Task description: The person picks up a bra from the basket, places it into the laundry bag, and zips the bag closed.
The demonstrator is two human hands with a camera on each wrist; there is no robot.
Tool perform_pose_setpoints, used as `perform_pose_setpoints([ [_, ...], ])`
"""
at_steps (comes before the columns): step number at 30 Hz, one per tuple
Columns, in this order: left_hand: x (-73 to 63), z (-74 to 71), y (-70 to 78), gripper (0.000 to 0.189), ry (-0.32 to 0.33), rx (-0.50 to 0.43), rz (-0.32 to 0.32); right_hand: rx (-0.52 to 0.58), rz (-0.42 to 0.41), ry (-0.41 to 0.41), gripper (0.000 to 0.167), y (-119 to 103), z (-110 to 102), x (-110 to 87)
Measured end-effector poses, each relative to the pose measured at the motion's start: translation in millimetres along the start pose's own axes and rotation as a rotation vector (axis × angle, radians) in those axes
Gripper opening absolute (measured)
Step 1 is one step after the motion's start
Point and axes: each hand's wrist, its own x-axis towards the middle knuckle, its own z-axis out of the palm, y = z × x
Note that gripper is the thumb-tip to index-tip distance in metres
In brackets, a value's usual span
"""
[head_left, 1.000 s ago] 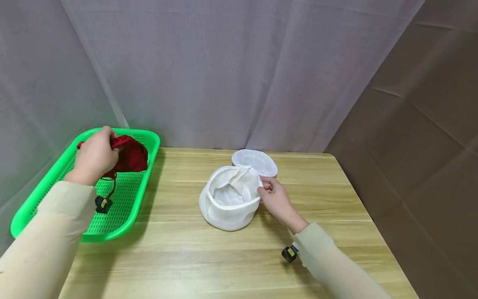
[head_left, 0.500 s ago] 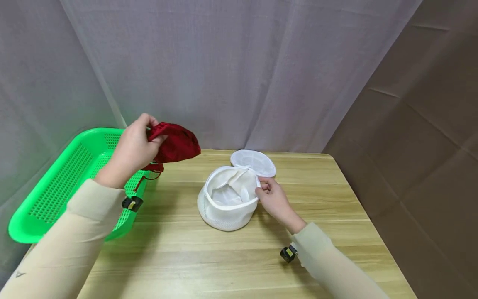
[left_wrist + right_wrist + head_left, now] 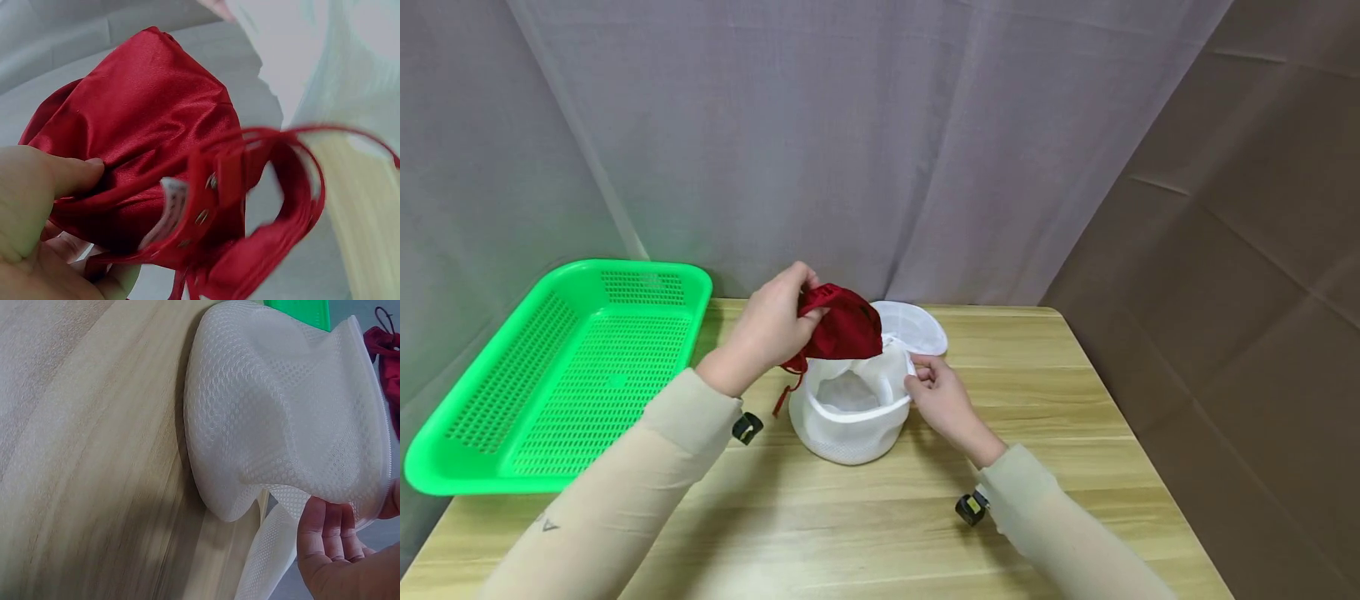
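While the left hand [image 3: 777, 323] is clamping a red satin piece [image 3: 850, 329] between thumb and fingers above the eleven o'clock side of a white mesh bag [image 3: 850, 435], the right hand [image 3: 946, 403] is pinching that bag's rim at three o'clock. The bag is standing with its mouth open, pale lining showing inside, and its round lid [image 3: 919, 327] is spreading back at one o'clock. At nine o'clock a green basket [image 3: 613, 392] is showing its perforated floor. Bag and basket are resting on a wood-grain bench [image 3: 1108, 450]; a grey curtain [image 3: 790, 150] is hanging at twelve o'clock, brown cloth [image 3: 1247, 292] at two. The satin is gleaming and creasing around a white label [image 3: 167, 212] and looped strap [image 3: 250, 262]; the soft mesh is dimpling
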Motion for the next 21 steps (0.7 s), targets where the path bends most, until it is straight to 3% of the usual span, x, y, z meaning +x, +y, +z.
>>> perform_pose_setpoints([
  [9,-6.9,35.9,0.4,0.025,-0.097,0.046,0.003,0.016,-0.042,-0.004,0.038,1,2,1.7],
  [16,-14.7,58.5,-3.0,0.017,-0.163,0.103,0.022,0.016,-0.083,-0.055,0.039,-25,2,-9.8],
  [21,-17.5,69.5,-5.8,0.015,-0.183,0.132,0.05,0.003,-0.075,-0.05,0.039,-17,5,-5.0],
])
